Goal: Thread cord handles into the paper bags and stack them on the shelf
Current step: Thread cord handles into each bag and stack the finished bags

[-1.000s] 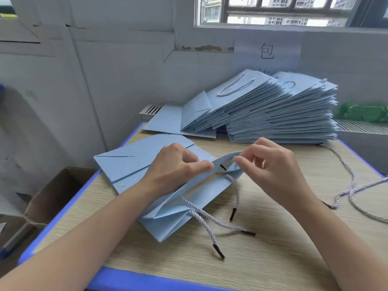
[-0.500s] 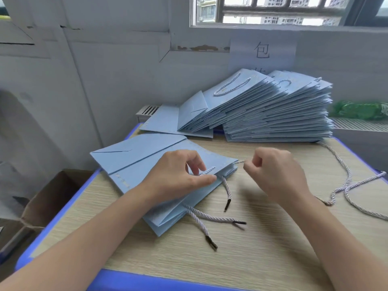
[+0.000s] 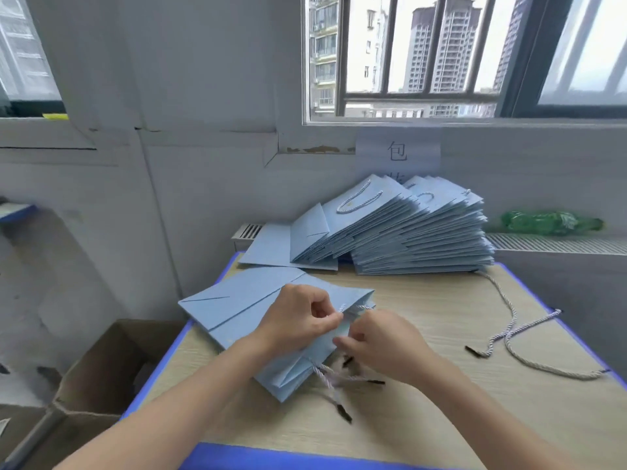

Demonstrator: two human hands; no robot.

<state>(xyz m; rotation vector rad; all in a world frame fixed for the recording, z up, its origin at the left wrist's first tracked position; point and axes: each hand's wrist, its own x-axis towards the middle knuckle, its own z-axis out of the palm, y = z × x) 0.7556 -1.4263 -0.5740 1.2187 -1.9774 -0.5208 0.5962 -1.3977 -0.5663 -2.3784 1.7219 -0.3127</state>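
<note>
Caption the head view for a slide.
Both hands thread cord into a bag before stacked bags.

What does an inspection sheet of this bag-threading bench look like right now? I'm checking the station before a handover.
Surface: wood-grain table with a blue edge.
Job's things: flat blue paper bag under both hands, cord ends with black tips trailing from its mouth; leaning stack of finished bags at the far edge.
Clutter: loose cords on the table at right.
Grippers: left hand pinches a cord loop at the bag's top edge; right hand has its fingers curled at the bag's mouth, what they hold is hidden.
Cables: nothing seen.
Surroundings: open cardboard box on the floor at left; green plastic bag on the ledge; barred window.
</note>
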